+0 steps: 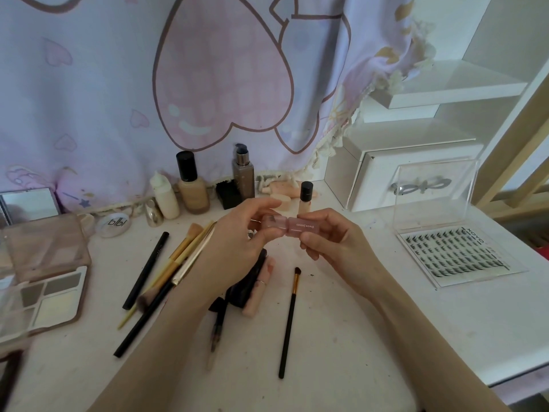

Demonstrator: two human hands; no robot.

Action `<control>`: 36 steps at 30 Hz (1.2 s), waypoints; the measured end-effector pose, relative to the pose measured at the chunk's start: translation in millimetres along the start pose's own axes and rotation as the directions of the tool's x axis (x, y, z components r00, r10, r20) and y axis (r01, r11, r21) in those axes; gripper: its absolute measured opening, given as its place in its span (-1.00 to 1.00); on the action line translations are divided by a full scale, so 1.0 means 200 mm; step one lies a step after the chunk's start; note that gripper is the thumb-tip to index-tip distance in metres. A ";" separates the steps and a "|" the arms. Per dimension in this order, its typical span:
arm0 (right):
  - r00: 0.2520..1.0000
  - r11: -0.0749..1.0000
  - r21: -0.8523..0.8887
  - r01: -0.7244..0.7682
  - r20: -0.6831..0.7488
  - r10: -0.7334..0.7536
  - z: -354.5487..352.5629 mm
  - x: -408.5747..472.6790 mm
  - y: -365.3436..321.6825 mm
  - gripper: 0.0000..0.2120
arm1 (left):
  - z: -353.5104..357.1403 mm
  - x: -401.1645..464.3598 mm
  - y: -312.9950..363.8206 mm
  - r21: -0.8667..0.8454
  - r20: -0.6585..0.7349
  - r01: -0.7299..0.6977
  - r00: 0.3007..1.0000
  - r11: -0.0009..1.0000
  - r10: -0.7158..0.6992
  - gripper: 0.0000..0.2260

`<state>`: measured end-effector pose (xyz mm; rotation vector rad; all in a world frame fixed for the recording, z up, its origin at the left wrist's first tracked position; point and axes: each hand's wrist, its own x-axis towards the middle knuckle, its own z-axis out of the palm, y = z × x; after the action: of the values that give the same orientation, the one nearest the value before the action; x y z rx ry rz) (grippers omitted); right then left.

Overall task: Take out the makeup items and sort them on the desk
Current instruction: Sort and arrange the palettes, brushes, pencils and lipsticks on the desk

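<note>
Small translucent pink rectangular makeup case (282, 226) held level above white desk (341, 337) centre. Left hand (237, 239) pinches its left end, fingers curled. Right hand (329, 237) grips right end, thumb beneath.

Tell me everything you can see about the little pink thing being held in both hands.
The small pink case is a short, blocky, translucent piece that looks like plastic, in two halves meeting at a seam in the middle. The right half bears small dark lettering; something dark shows through the left half. It lies level in the air above the desk, touching nothing else. The left hand pinches its left end and the right hand its right end. Whether it is being opened cannot be told.
</note>
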<state>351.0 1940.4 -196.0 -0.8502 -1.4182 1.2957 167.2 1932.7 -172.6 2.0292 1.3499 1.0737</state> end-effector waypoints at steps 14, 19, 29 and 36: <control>0.986 0.942 -0.302 0.144 -0.038 -0.163 0.05 -0.02 0.00 -0.69 | 0.03 -0.01 -0.03 0.037 -0.007 0.001 1.000 0.999 0.000 -0.71; 0.986 0.949 -0.293 0.116 -0.078 -0.145 0.06 -0.02 0.00 -0.71 | 0.00 -0.01 -0.02 -0.069 -0.006 0.029 1.000 0.997 -0.030 -0.76; 0.994 0.961 -0.278 0.012 -0.101 -0.042 0.04 -0.02 -0.02 -0.85 | 0.00 -0.01 0.00 -0.182 -0.034 0.025 0.999 0.983 -0.032 -0.74; 0.984 0.938 -0.345 0.004 -0.166 -0.065 0.05 -0.01 0.00 -0.82 | 0.01 0.00 -0.02 0.084 -0.191 -0.015 0.981 0.996 0.030 -0.89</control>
<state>341.3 1935.5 -195.6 -1.1379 -1.5333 0.9319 167.4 1933.8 -177.1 2.0466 1.4916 1.2711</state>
